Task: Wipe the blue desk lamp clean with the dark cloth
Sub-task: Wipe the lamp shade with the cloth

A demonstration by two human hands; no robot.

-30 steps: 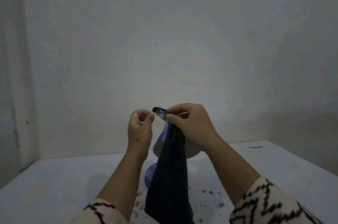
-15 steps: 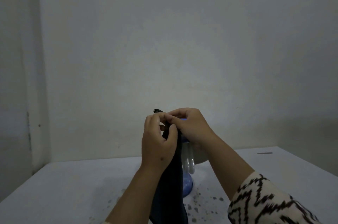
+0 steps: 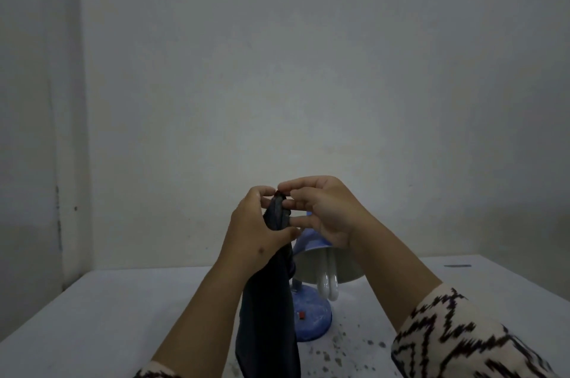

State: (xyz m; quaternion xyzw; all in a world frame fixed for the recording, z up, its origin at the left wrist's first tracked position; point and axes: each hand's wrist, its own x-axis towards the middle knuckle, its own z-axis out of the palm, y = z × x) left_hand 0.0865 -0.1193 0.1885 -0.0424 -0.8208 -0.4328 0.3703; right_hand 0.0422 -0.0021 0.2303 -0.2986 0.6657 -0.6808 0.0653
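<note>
The blue desk lamp [image 3: 311,319] stands on the white table, its round base speckled and bearing a small red switch, its shade tilted toward me with a white bulb showing. The dark cloth [image 3: 268,310] hangs in a long fold in front of the lamp's left side and hides the stem. My left hand [image 3: 256,229] grips the top of the cloth, thumb and fingers curled round it. My right hand [image 3: 324,211] is just right of it, above the shade, fingertips pinching the cloth's upper tip.
The white table [image 3: 108,310] carries dark specks [image 3: 348,347] in front of the lamp. A small dark mark [image 3: 457,266] lies at the far right. Plain walls stand close behind and to the left.
My left hand closed in from the left and took hold of the cloth's top beside my right hand. The view shifted, and the lamp's base and bulb now show right of the cloth.
</note>
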